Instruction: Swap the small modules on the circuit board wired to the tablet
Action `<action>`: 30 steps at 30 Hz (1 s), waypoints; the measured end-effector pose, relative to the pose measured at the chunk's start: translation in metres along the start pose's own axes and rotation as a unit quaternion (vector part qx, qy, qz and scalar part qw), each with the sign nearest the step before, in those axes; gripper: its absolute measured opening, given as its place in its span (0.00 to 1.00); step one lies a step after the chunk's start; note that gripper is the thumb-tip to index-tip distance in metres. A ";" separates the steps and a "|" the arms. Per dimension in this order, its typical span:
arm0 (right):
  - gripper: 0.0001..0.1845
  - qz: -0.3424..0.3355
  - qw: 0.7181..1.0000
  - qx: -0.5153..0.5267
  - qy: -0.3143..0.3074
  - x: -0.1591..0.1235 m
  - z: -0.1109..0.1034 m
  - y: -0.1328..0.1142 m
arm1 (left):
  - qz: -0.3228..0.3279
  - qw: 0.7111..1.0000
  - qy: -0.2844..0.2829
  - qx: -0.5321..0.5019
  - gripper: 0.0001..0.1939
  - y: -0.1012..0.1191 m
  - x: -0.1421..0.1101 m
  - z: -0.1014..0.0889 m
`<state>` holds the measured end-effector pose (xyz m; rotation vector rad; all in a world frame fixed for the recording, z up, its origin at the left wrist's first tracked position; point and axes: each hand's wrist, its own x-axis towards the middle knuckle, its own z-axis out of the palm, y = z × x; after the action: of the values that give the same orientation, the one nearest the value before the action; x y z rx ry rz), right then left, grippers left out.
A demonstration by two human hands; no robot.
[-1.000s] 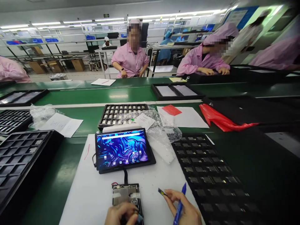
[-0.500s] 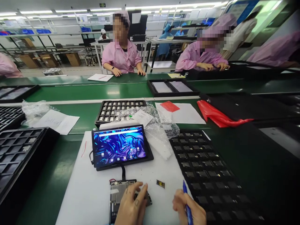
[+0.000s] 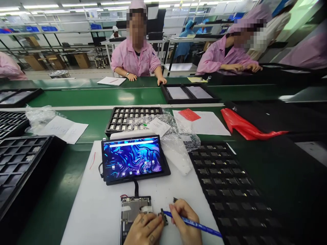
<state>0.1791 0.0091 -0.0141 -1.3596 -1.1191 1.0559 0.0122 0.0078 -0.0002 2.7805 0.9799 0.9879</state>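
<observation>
A bare circuit board [image 3: 130, 208] lies at the front of the white mat, joined by a black ribbon cable [image 3: 136, 188] to a lit tablet screen [image 3: 133, 158]. My left hand [image 3: 145, 229] rests over the board's lower right, its fingers closed on a small dark circuit piece [image 3: 164, 217]. In my right hand [image 3: 186, 219] is a blue pen-like tool [image 3: 196, 224], slanted with its tip at that piece. Another small module [image 3: 175, 199] lies on the mat, mostly hidden behind my right hand.
A black tray of small modules [image 3: 224, 182] flanks the mat [image 3: 87, 204] on the right. Behind the screen are another tray [image 3: 117, 120] and bubble wrap [image 3: 176, 136]. A deep black tray [image 3: 22, 163] stands left. Co-workers in pink sit across the green conveyor [image 3: 102, 97].
My right hand has moved left, bringing the blue tool's tip to the small circuit piece. My left fingers have lowered onto it. The co-worker opposite has reached toward the black frame tray.
</observation>
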 end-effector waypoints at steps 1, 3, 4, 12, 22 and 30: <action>0.20 0.008 1.000 -0.014 0.004 -0.001 0.000 0.003 | 0.003 1.000 -0.007 0.000 0.16 0.000 0.000 -0.001; 0.20 -0.002 0.999 -0.046 0.021 -0.002 0.000 0.010 | 0.007 1.000 -0.018 0.000 0.17 -0.001 0.000 -0.001; 0.21 -0.015 0.997 -0.064 0.033 -0.003 0.001 0.013 | 0.007 1.000 -0.020 0.001 0.17 -0.001 0.000 -0.001; 0.20 -0.102 0.980 -0.155 0.068 -0.001 0.010 0.007 | 0.005 1.000 -0.021 -0.008 0.17 -0.002 0.000 0.000; 0.22 -0.048 0.994 -0.060 0.072 0.000 0.005 0.000 | 0.006 0.999 -0.023 -0.025 0.15 -0.002 -0.005 0.004; 0.31 0.001 0.990 0.110 0.093 -0.002 -0.007 0.014 | -0.030 0.998 0.024 -0.045 0.13 -0.004 -0.010 -0.004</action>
<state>0.1868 0.0050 -0.0277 -1.2545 -0.8383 0.9994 0.0015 0.0045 -0.0032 2.6501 0.9917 1.0663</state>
